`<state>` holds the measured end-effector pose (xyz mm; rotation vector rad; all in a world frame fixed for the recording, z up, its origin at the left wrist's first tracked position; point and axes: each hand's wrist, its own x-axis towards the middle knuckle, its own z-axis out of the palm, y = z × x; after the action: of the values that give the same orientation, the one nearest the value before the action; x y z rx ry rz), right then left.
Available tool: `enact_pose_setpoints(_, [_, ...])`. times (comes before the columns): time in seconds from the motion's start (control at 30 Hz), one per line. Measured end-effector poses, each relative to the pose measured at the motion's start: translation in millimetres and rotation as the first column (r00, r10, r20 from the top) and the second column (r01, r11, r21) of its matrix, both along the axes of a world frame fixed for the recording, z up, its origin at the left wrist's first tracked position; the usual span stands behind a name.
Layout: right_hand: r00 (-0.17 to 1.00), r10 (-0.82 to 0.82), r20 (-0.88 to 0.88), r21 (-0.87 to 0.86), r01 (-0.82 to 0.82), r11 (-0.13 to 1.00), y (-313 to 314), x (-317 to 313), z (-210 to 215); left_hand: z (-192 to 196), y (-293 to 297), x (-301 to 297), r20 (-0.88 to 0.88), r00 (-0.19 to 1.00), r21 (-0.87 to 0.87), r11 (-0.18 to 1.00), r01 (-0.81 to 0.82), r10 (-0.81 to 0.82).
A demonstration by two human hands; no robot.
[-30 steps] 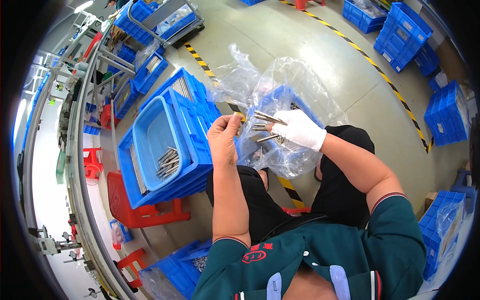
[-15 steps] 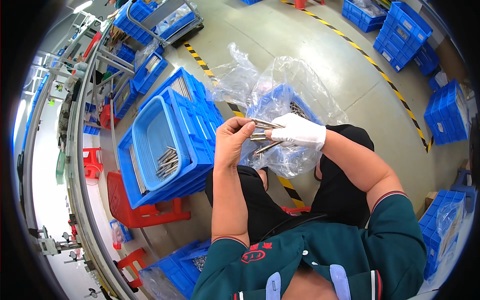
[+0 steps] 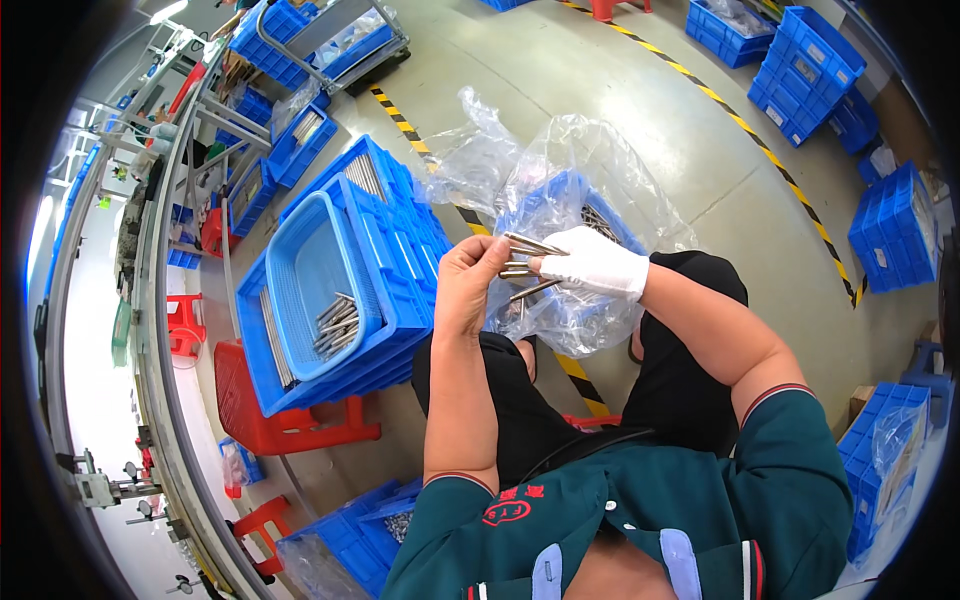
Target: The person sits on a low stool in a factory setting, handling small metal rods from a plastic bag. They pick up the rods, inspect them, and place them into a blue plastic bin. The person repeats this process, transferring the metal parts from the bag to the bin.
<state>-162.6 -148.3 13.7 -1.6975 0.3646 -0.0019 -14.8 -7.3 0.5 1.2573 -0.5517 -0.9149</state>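
Several slim metal rods (image 3: 520,268) stick out to the left from my right hand (image 3: 595,264), which wears a white glove and is closed round them. My bare left hand (image 3: 468,275) pinches the tip of a rod between thumb and fingers. Both hands hover over a blue crate (image 3: 545,197) lined with a clear plastic bag (image 3: 590,150); more metal rods (image 3: 597,222) lie in it. To the left, a light blue basket (image 3: 290,235) holds a small heap of similar rods (image 3: 337,326).
The basket rests on stacked blue crates (image 3: 415,235) with long rods inside. A red stool (image 3: 262,405) stands under them. Further blue crates (image 3: 893,228) are at the right. A cart (image 3: 345,45) stands at the back left, and a long metal frame (image 3: 150,330) runs along the left.
My left hand has shifted very slightly to the right, its fingers still at the rods. The rods have tilted a little; the right hand has barely moved.
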Motion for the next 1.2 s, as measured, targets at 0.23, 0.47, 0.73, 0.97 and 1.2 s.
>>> enact_pose_setpoints(0.23, [0.999, 0.044, -0.015, -0.101, -0.045, 0.994, -4.2, 1.1, -10.0, 7.0, 6.9, 13.8, 0.103, 0.986, -0.028, 0.991, -0.127, 0.129])
enact_pose_setpoints(0.47, [0.991, 0.116, -0.063, -0.127, -0.123, 0.984, 2.1, 1.7, 1.7, 7.3, 7.5, 7.1, 0.086, 0.996, 0.020, 1.000, 0.006, -0.008])
enact_pose_setpoints(0.73, [0.990, 0.128, -0.052, -0.181, -0.136, 0.974, 3.2, 3.4, -3.1, 7.4, 13.7, 8.0, 0.089, 0.995, 0.009, 0.999, 0.043, -0.044])
enact_pose_setpoints(0.97, [0.994, 0.103, -0.040, -0.233, -0.110, 0.966, 6.7, 6.3, -7.3, 7.8, 13.2, 5.6, 0.103, 0.995, 0.014, 1.000, 0.016, -0.018])
enact_pose_setpoints(1.2, [0.992, 0.117, -0.046, -0.232, -0.125, 0.965, 9.6, 9.2, -2.6, -6.0, 14.6, 13.1, -0.147, 0.986, -0.070, 0.995, 0.064, -0.074])
